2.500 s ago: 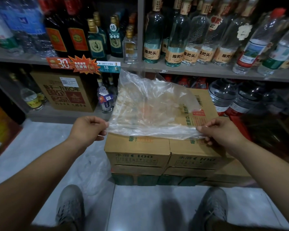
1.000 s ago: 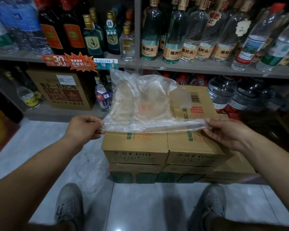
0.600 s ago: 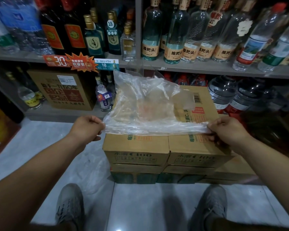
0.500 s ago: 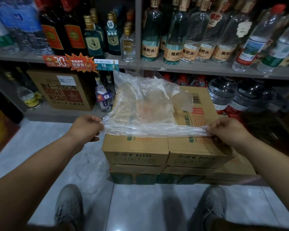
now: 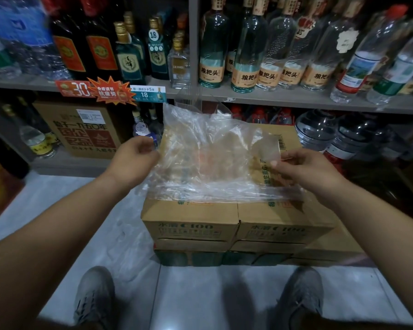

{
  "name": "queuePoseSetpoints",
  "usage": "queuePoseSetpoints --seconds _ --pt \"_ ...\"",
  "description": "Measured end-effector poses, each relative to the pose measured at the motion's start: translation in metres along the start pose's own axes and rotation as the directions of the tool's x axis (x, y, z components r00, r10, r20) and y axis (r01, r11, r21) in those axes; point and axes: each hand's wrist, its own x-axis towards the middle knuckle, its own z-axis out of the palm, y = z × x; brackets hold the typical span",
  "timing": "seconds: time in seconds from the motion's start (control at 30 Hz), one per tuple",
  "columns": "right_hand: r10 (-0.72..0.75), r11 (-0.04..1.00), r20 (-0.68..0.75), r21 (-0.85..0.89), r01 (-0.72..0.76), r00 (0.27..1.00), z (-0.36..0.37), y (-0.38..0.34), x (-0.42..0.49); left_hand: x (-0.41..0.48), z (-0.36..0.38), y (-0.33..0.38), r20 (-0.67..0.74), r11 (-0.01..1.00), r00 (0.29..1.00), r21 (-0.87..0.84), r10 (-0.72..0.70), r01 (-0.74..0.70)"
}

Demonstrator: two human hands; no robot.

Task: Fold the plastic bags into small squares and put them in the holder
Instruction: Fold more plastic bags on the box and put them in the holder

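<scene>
Grip moved up the plastic bag (image 5: 212,158) for a fold
It lies atop the cartons (image 5: 191,225); left hand (image 5: 134,158) and right hand (image 5: 305,167), lately at its near edge, each pinch a side.

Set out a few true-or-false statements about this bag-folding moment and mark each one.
1. The clear plastic bag lies spread over the top of the brown cardboard boxes. True.
2. Only the right-hand grip holds the bag. False: the left-hand grip pinches its left edge as well.
3. The bag is already a small folded square. False: it is a broad sheet, about as wide as the boxes.
4. Glass bottles with tan labels stand on the grey shelf above the boxes. True.
5. A second crumpled clear bag lies on the pale tiled floor, left of the boxes. True.
</scene>
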Motion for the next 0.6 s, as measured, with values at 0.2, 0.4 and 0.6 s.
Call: queuePoseSetpoints --seconds 0.2,0.4,0.6 --pt "-0.004 0.989 -0.074 0.147 0.015 0.997 0.021 0.002 0.02 0.03 0.017 0.02 -0.027 0.97 0.998 -0.234 0.064 -0.069" --pt "0.059 0.957 0.02 0.282 -0.063 0.998 -0.007 0.014 0.024 0.044 0.018 0.027 -0.033 0.95 0.999 -0.311 0.027 -0.036" --pt "0.206 0.867 -0.094 0.479 -0.137 0.974 -0.038 0.03 0.043 0.053 0.014 0.017 0.061 0.88 0.984 -0.44 -0.17 0.179"
